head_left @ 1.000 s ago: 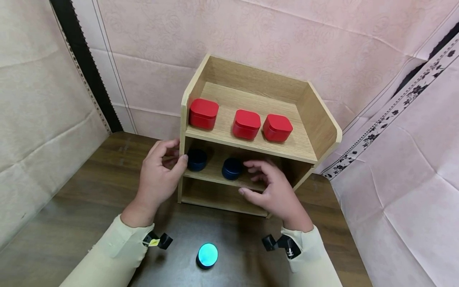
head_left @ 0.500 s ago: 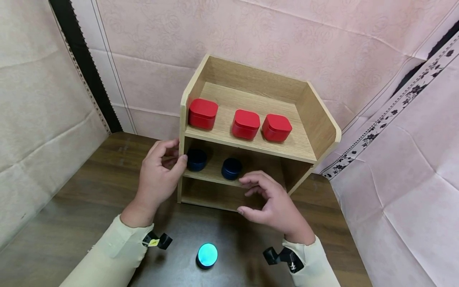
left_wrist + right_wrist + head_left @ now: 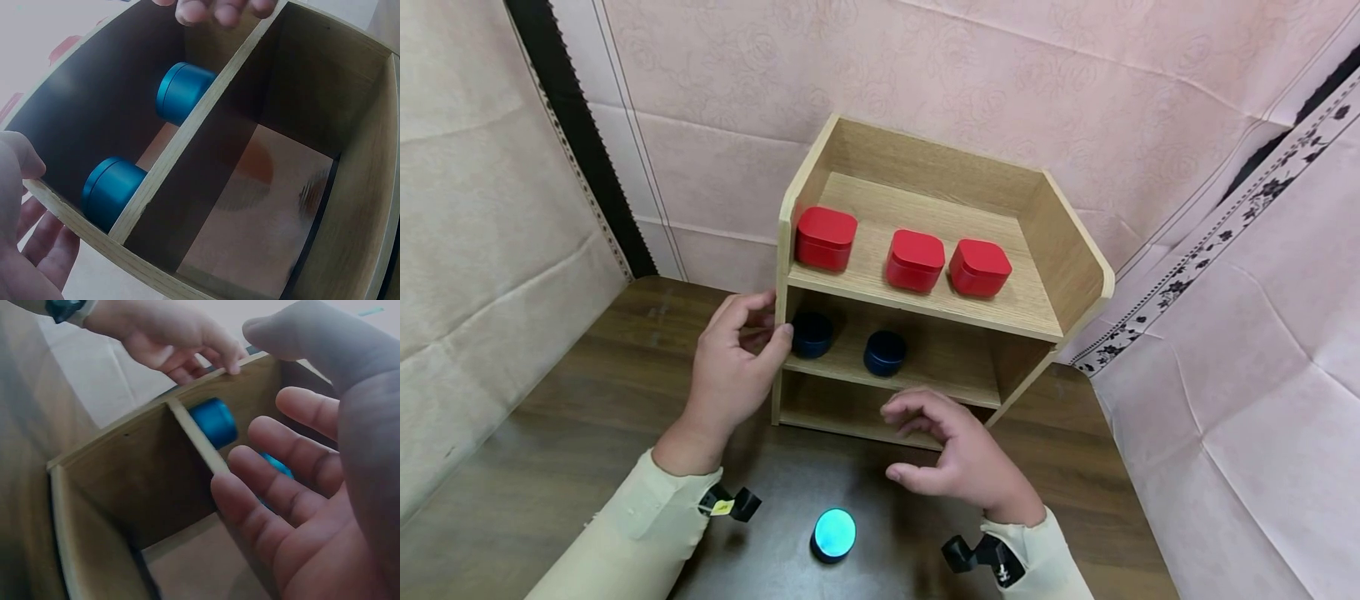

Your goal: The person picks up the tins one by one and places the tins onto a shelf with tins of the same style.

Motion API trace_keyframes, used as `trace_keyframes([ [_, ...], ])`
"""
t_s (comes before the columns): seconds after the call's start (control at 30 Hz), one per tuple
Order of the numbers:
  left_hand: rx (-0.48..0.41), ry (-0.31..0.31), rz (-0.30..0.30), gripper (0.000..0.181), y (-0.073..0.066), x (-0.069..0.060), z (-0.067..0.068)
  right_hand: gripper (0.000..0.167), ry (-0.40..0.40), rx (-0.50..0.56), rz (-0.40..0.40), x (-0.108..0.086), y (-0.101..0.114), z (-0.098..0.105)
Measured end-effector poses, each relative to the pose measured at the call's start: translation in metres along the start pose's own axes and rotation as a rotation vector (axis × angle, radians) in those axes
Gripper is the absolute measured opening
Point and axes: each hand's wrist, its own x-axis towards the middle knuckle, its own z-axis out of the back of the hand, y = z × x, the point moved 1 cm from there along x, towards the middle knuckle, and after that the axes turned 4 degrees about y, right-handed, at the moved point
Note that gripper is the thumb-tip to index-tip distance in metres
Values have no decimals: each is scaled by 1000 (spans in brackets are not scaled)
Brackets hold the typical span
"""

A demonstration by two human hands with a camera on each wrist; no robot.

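Note:
A small wooden shelf (image 3: 925, 196) stands on the table. My left hand (image 3: 730, 367) holds its left side panel; in the left wrist view the thumb (image 3: 22, 153) lies at the panel's edge and the fingers are outside. On the middle board sit two round blue tins, the left tin (image 3: 812, 335) by the side panel and the other tin (image 3: 885, 353) nearer the centre. My right hand (image 3: 955, 454) is in front of the shelf, fingers loosely bent and apart from the thumb, holding nothing. A round tin (image 3: 833, 535) with a bright cyan top stands on the table between my forearms.
Three red tins sit on the top board: a left tin (image 3: 827, 237), a middle tin (image 3: 915, 260) and a right tin (image 3: 980, 267). The dark wooden table (image 3: 587, 433) extends around the shelf. Pale cloth (image 3: 722, 167) hangs behind and at both sides.
My right hand has drawn back from beside the centre blue tin, out of the middle compartment and down toward me. My left hand stays on the side panel; the tins have not moved.

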Motion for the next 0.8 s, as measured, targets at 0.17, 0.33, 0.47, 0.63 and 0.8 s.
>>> trace_keyframes([
  [0.17,-2,1,0,40,0,0,0,59,64,38,-1,0,-10,-12],
  [0.33,-6,2,-1,40,-1,0,0,59,105,42,25,1,-21,-21],
  [0.47,-4,3,0,40,-2,0,1,60,141,50,21,2,-27,-26],
  [0.63,-3,5,0,40,-2,0,1,62,198,72,-7,1,-34,-34],
  [0.8,1,8,5,40,-1,-1,0,68,256,121,-93,-2,-42,-43],
])
